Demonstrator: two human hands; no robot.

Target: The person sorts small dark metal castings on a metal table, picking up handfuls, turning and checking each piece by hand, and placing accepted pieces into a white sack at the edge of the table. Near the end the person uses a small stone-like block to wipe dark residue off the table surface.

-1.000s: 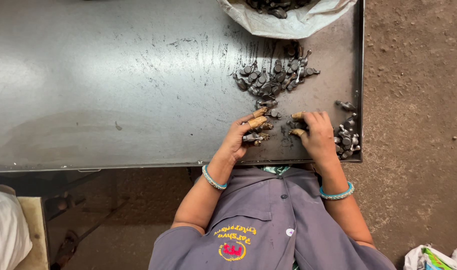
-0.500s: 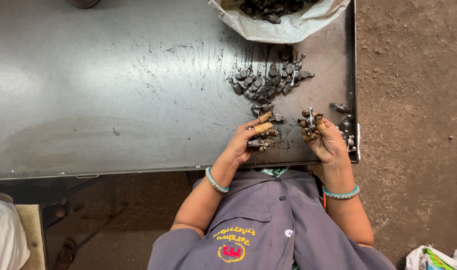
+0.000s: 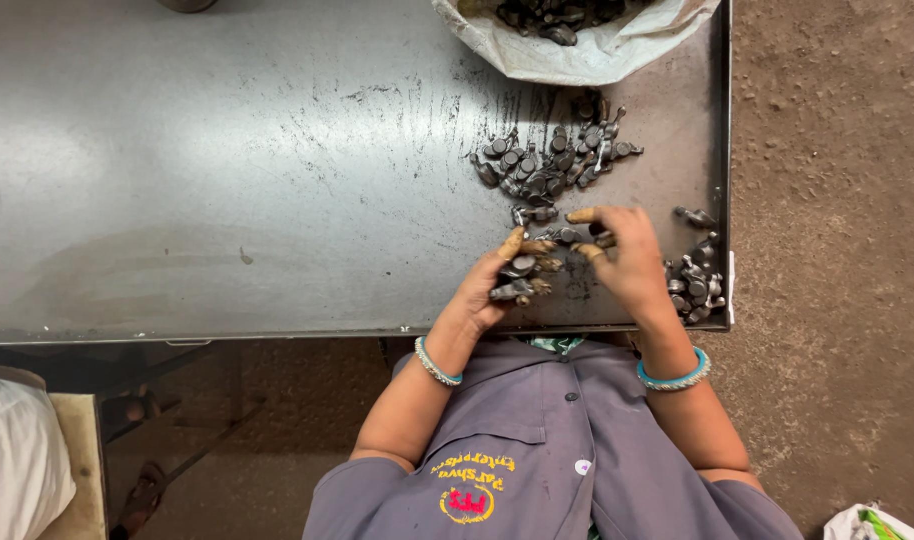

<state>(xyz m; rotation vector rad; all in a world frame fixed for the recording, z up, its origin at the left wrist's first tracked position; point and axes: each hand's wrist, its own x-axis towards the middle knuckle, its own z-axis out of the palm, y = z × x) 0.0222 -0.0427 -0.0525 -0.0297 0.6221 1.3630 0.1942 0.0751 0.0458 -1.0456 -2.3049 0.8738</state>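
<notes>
The left hand [image 3: 502,280] cups several small dark metal parts [image 3: 517,268] in curled fingers above the steel desk [image 3: 227,170]; the right hand [image 3: 627,255] lies palm-down, fingers loosely spread, between two piles; the bigger heap [image 3: 552,160] sits near a white sack [image 3: 597,50].

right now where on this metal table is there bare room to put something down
The whole left and middle of the table is bare, bordered by the parts pile and left hand. The right end is crowded: sack above, small pile by the right hand.
</notes>
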